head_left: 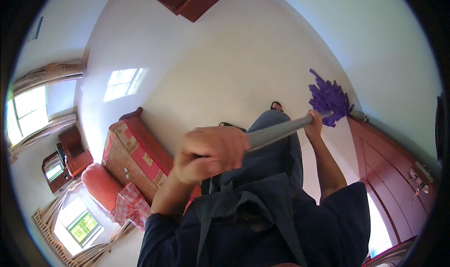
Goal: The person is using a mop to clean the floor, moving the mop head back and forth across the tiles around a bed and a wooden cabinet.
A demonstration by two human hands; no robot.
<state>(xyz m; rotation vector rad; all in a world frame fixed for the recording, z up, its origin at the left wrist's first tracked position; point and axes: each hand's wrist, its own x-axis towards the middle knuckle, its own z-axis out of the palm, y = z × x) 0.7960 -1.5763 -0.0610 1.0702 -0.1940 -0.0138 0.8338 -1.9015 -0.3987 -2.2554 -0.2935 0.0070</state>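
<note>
A mop with a grey handle slants across in front of me. My left hand is wrapped round the handle's upper end, close to my chest. Lower down the handle, my right hand grips it with the fingers closed. The purple strip mop head is spread on the pale floor at the right, by the foot of the wall and near the door. Part of the handle between my right hand and the mop head is partly hidden by that hand.
At the left stands a bed with a patterned mat and a red pillow. A dark red wooden piece of furniture is at the far edge. An open brown door stands at the right. My sandalled foot is on the floor.
</note>
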